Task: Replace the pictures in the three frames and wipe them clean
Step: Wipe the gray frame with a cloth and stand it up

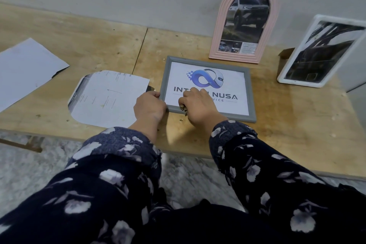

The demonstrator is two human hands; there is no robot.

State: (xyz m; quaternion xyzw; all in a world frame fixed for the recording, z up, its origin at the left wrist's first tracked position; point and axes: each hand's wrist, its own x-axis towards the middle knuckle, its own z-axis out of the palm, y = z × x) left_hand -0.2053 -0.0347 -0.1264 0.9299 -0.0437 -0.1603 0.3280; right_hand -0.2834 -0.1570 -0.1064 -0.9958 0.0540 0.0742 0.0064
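Head cam | flat grey rectangular picture frame [208,87] with a logo print sat centre frame on the wooden table [297,125] | left hand [149,108] gripped its lower-left corner | right hand [198,103] curled, pressing something small and unclear on the glass | pink arched frame [244,22] and white frame [316,51] stood upper right

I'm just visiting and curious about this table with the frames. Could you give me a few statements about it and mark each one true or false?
1. The grey frame lies flat on the table. True.
2. The pink arched frame lies face down. False: it stands upright against the wall.
3. The left hand grips the grey frame's left edge. True.
4. The white frame holds the logo picture. False: the grey frame does.
5. Loose paper sheets lie left of the grey frame. True.
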